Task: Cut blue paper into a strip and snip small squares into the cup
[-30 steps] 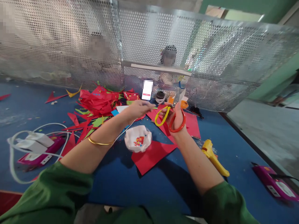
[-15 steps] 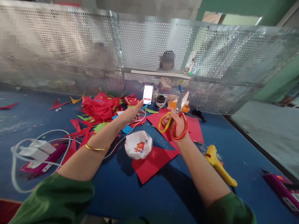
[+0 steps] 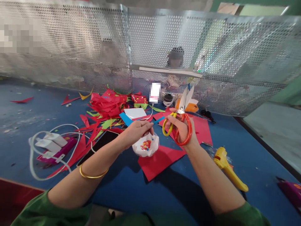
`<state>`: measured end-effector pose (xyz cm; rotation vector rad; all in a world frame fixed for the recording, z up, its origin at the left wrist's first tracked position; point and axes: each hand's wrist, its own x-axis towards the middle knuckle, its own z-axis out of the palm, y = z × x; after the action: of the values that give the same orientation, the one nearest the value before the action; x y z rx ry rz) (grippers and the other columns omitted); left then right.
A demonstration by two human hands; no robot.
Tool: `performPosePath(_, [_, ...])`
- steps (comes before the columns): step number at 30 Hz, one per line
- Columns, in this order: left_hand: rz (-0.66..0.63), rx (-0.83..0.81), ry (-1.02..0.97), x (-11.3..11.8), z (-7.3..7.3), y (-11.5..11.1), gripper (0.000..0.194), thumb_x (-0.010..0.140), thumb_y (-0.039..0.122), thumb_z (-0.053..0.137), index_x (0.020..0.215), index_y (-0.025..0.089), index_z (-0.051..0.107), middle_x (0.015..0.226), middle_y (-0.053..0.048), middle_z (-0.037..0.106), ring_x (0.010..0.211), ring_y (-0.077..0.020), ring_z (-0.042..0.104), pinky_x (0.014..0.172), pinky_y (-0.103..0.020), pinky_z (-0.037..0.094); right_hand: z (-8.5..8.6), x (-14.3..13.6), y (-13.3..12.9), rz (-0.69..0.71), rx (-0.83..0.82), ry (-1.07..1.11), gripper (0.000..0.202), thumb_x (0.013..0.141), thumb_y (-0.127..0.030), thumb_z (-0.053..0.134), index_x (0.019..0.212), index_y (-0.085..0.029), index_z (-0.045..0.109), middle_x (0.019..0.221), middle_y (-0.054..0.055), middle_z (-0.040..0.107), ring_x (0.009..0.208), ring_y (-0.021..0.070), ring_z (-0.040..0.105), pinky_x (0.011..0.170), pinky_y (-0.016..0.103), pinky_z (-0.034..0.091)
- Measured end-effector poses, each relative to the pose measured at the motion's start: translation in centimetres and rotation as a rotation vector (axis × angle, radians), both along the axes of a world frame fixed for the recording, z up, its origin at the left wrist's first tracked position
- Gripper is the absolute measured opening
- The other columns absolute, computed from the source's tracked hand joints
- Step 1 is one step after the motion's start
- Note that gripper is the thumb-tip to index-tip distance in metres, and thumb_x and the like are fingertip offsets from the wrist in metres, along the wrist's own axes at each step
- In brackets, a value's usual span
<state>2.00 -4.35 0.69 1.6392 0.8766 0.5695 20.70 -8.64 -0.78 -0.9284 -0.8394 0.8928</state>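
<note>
My left hand (image 3: 138, 130) pinches a narrow blue paper strip (image 3: 159, 120) that points to the right. Scissors (image 3: 184, 106) with one red and one yellow handle loop are in my right hand (image 3: 180, 125), blades upward and slightly apart. The strip's free end comes close to my right fingertips; I cannot tell whether they touch. Below my left hand stands a bowl lined with white paper (image 3: 152, 147), with small red, yellow and blue bits inside. Red paper sheets (image 3: 162, 160) lie under and beside the bowl. A larger blue paper piece (image 3: 125, 119) lies behind my left hand.
A heap of red and green scraps (image 3: 108, 105) lies at back left. A cabled power strip (image 3: 54, 149) and a dark flat device (image 3: 101, 146) are at left. A yellow glue gun (image 3: 229, 169) lies at right. A perforated metal screen (image 3: 160, 40) closes the back; people sit behind it.
My left hand has drawn back toward me, bringing the blue strip over the bowl near my right hand. The scissors stay in my right hand. The view has shifted somewhat.
</note>
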Motion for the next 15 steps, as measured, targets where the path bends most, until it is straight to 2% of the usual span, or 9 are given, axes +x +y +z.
performPosePath(4, [-0.015, -0.062, 0.010, -0.3, -0.3, -0.6, 0.040, 0.092, 0.045, 0.052, 0.065, 0.017, 0.064, 0.056, 0.002, 0.044, 0.053, -0.0115, 0.036, 0.051, -0.024, 0.026, -0.1, -0.6, -0.3, 0.014, -0.062, -0.146, 0.042, 0.065, -0.032, 0.085, 0.100, -0.020, 0.064, 0.069, -0.006, 0.065, 0.053, 0.0124, 0.064, 0.054, 0.028, 0.054])
performPosePath(8, [-0.060, -0.073, 0.028, -0.8, -0.5, -0.4, 0.040, 0.093, 0.041, 0.052, 0.066, 0.015, 0.066, 0.055, 0.003, 0.045, 0.051, -0.0096, 0.038, 0.050, -0.022, 0.028, -0.4, -1.1, -0.6, 0.034, -0.101, -0.182, 0.036, 0.066, -0.029, 0.081, 0.096, -0.021, 0.064, 0.065, -0.007, 0.063, 0.050, 0.0124, 0.062, 0.050, 0.028, 0.051])
performPosePath(10, [-0.072, -0.060, 0.084, -0.9, -0.6, -0.2, 0.036, 0.091, 0.041, 0.055, 0.072, 0.014, 0.070, 0.056, 0.002, 0.051, 0.049, -0.0093, 0.042, 0.048, -0.022, 0.030, -0.5, -1.4, -0.7, 0.040, -0.095, -0.195, 0.030, 0.068, -0.026, 0.079, 0.094, -0.021, 0.064, 0.061, -0.008, 0.061, 0.048, 0.0114, 0.060, 0.049, 0.027, 0.050])
performPosePath(12, [-0.063, -0.055, 0.119, -0.9, -0.7, -0.2, 0.026, 0.087, 0.037, 0.062, 0.080, 0.014, 0.072, 0.062, 0.000, 0.061, 0.050, -0.0100, 0.051, 0.049, -0.022, 0.037, -0.6, -1.8, -0.9, 0.048, -0.095, -0.200, 0.029, 0.068, -0.022, 0.079, 0.092, -0.021, 0.064, 0.058, -0.008, 0.060, 0.046, 0.0104, 0.057, 0.048, 0.027, 0.048])
performPosePath(15, [-0.040, -0.083, 0.036, -0.6, -0.9, -0.5, 0.014, 0.084, 0.028, 0.065, 0.088, 0.014, 0.070, 0.072, -0.002, 0.070, 0.053, -0.0101, 0.059, 0.054, -0.023, 0.047, -0.7, -2.6, -1.1, 0.066, -0.114, -0.203, 0.032, 0.066, -0.020, 0.083, 0.093, -0.022, 0.066, 0.059, -0.007, 0.060, 0.048, 0.0104, 0.056, 0.047, 0.025, 0.047])
